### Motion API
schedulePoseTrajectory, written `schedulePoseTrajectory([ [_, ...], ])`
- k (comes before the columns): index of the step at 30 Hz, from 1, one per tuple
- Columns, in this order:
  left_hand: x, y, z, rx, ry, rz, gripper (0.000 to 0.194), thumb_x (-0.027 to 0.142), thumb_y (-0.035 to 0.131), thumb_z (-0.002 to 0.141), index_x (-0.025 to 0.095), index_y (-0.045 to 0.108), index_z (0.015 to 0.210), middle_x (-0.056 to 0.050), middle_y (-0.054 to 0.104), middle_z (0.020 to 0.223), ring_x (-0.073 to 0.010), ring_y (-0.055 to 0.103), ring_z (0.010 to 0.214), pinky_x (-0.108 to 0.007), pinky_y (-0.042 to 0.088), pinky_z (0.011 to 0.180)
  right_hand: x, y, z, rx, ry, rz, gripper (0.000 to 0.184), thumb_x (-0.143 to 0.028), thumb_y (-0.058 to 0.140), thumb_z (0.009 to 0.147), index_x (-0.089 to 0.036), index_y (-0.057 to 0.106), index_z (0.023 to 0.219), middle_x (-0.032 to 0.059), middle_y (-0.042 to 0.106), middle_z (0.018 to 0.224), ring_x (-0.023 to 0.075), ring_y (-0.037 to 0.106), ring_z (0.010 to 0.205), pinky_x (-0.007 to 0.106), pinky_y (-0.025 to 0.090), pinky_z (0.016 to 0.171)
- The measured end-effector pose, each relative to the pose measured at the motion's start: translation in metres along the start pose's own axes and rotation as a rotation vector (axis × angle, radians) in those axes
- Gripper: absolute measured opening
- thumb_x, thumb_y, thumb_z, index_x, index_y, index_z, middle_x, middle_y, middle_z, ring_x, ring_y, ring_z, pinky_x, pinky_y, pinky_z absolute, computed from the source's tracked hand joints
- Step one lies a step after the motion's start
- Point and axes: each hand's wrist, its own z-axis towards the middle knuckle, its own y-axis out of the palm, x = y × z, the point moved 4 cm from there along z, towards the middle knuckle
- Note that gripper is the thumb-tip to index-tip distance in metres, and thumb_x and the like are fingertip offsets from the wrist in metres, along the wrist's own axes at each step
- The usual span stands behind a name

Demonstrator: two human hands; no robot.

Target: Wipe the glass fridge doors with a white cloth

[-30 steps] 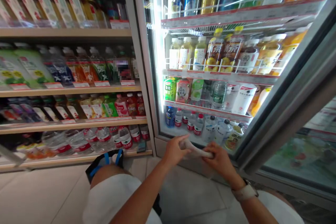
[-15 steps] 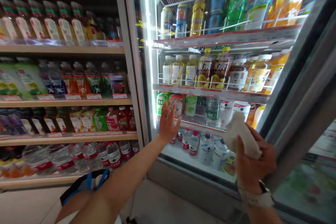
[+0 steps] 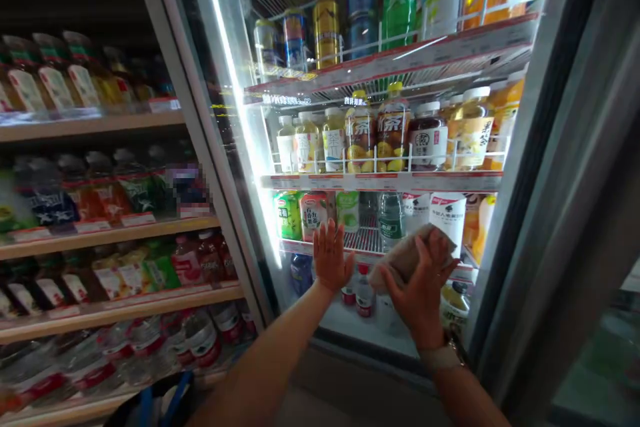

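My left hand (image 3: 331, 259) is held up with spread fingers, palm toward the glass door (image 3: 320, 210) of a lit drinks fridge; whether the palm touches the glass I cannot tell. To its right, my right hand (image 3: 423, 280) grips a folded greyish-white cloth (image 3: 400, 259) at the glass, thumb below and fingers over it. A watch (image 3: 445, 352) is on the right wrist. Behind the glass near the left hand stand a red-and-white tea carton (image 3: 313, 208) and a green carton (image 3: 288, 213). The cloth covers part of the lower shelf.
Several bottles (image 3: 393, 127) and cans (image 3: 326, 32) fill the fridge shelves. A thick dark door frame (image 3: 545, 180) runs down the right. Open shelving (image 3: 115, 307) with drinks stands at left. Below it is a dark container with blue straps (image 3: 160, 400).
My right hand has brought the cloth left, closer to my left hand, and the cloth now looks flatter and broader. My left hand stays raised and spread. The view has tilted and shifted right.
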Motion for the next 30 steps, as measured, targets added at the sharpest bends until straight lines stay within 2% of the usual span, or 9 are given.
schedulePoseTrajectory([
  [3, 0.000, 0.000, 0.000, 0.003, 0.013, 0.010, 0.066, 0.037, 0.037, 0.097, 0.013, 0.015, 0.155, -0.014, 0.020, 0.161, -0.0287, 0.012, 0.150, -0.049, 0.019, 0.121, -0.007, 0.009, 0.006, 0.057, 0.005, -0.068, 0.082, -0.039, 0.060, 0.087, -0.012, 0.019, 0.154, 0.0223, 0.018, 0.161, 0.0412, 0.017, 0.148, 0.071, 0.019, 0.113],
  [7, 0.001, 0.000, 0.000, 0.013, 0.018, 0.009, 0.066, 0.038, 0.037, 0.097, 0.013, 0.015, 0.155, -0.014, 0.019, 0.161, -0.0280, 0.011, 0.151, -0.048, 0.018, 0.121, -0.013, 0.020, -0.005, 0.066, -0.130, -0.081, 0.075, -0.016, 0.050, 0.085, -0.018, 0.022, 0.155, 0.0149, 0.027, 0.160, 0.0343, 0.030, 0.145, 0.057, 0.034, 0.114],
  [11, 0.002, -0.001, 0.001, 0.027, 0.020, -0.003, 0.066, 0.038, 0.037, 0.097, 0.013, 0.017, 0.154, -0.014, 0.023, 0.160, -0.0278, 0.013, 0.150, -0.047, 0.018, 0.121, -0.012, 0.024, -0.033, -0.125, -0.387, -0.065, 0.072, -0.004, 0.040, 0.086, -0.020, 0.026, 0.154, 0.0094, 0.053, 0.145, 0.0201, 0.045, 0.138, 0.042, 0.031, 0.119],
  [14, 0.002, 0.000, 0.001, 0.044, 0.010, 0.003, 0.066, 0.039, 0.037, 0.096, 0.014, 0.019, 0.154, -0.014, 0.026, 0.159, -0.0278, 0.016, 0.150, -0.048, 0.018, 0.121, -0.006, 0.017, -0.037, -0.225, -0.509, -0.099, 0.070, -0.002, 0.038, 0.088, -0.021, 0.025, 0.154, 0.0068, 0.059, 0.139, 0.0154, 0.051, 0.132, 0.037, 0.025, 0.121],
  [18, 0.001, 0.002, 0.000, 0.050, -0.002, -0.014, 0.064, 0.039, 0.036, 0.096, 0.014, 0.022, 0.154, -0.014, 0.029, 0.158, -0.0276, 0.017, 0.150, -0.048, 0.018, 0.121, 0.009, -0.006, 0.002, -0.097, -0.381, -0.156, 0.074, -0.004, 0.038, 0.086, -0.021, 0.020, 0.156, 0.0098, 0.040, 0.154, 0.0236, 0.039, 0.141, 0.045, 0.029, 0.119],
  [20, 0.001, 0.003, -0.001, 0.035, -0.002, -0.018, 0.065, 0.038, 0.037, 0.095, 0.014, 0.023, 0.154, -0.014, 0.030, 0.158, -0.0280, 0.017, 0.150, -0.048, 0.019, 0.121, 0.016, -0.018, 0.022, 0.016, -0.290, -0.166, 0.074, -0.013, 0.046, 0.086, -0.020, 0.022, 0.155, 0.0120, 0.028, 0.160, 0.0323, 0.031, 0.145, 0.055, 0.030, 0.117],
  [22, 0.001, 0.003, -0.002, 0.026, 0.000, -0.008, 0.066, 0.038, 0.037, 0.095, 0.013, 0.022, 0.154, -0.015, 0.030, 0.158, -0.0285, 0.016, 0.150, -0.048, 0.020, 0.120, 0.019, -0.024, 0.032, 0.073, -0.244, -0.186, 0.075, -0.024, 0.057, 0.085, -0.017, 0.027, 0.154, 0.0150, 0.025, 0.160, 0.0390, 0.030, 0.144, 0.063, 0.030, 0.115],
  [25, 0.002, 0.003, -0.001, 0.032, 0.003, 0.001, 0.067, 0.038, 0.038, 0.094, 0.012, 0.021, 0.154, -0.015, 0.028, 0.158, -0.0286, 0.015, 0.150, -0.048, 0.020, 0.120, 0.020, -0.022, 0.022, 0.072, -0.248, -0.201, 0.075, -0.027, 0.063, 0.084, -0.019, 0.032, 0.152, 0.0155, 0.034, 0.156, 0.0379, 0.038, 0.140, 0.062, 0.034, 0.113],
  [30, 0.002, 0.002, 0.000, 0.062, 0.013, -0.005, 0.067, 0.038, 0.038, 0.094, 0.011, 0.022, 0.153, -0.016, 0.030, 0.157, -0.0285, 0.017, 0.149, -0.048, 0.021, 0.120, 0.019, -0.007, -0.025, -0.047, -0.340, -0.089, 0.065, -0.005, 0.044, 0.088, -0.024, 0.037, 0.150, 0.0094, 0.049, 0.148, 0.0234, 0.045, 0.138, 0.047, 0.037, 0.116],
])
